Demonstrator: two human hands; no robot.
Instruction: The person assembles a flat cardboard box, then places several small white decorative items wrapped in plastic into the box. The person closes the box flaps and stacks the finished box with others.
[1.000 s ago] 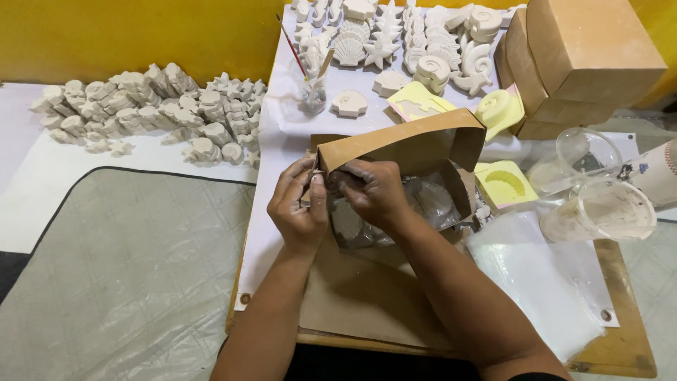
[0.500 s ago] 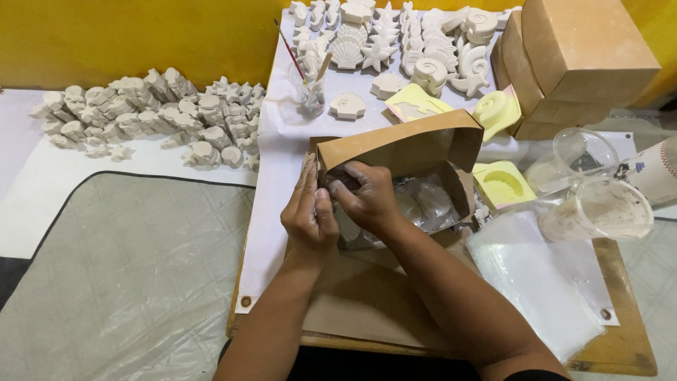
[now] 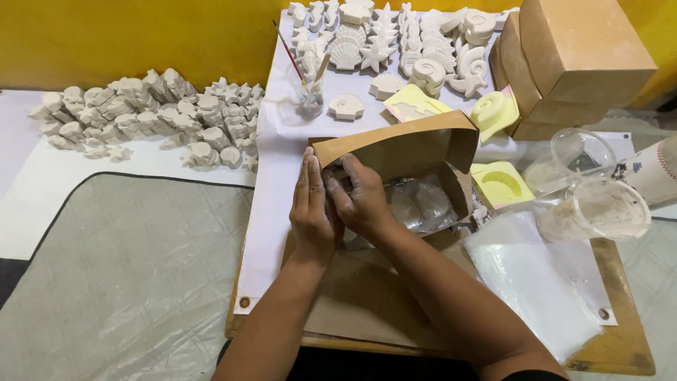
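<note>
At table centre, your left hand (image 3: 310, 212) lies flat against the side wall of the brown cardboard box (image 3: 402, 159); your right hand (image 3: 361, 200) pinches its flap corner; thin card looks light, easily creased, so grip folds and edges; the clear-wrapped piece (image 3: 419, 206) inside looks fragile.

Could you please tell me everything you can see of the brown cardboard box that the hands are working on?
The box is small, of plain brown cardboard, open, its lid flap raised and tilted toward the person. Inside lies a clear plastic bag with a pale piece in it, hard to make out. It rests on a brown sheet over the white-covered table, in front of the yellow moulds. The left hand presses flat against its left end; the right hand grips that end's front corner.
</note>
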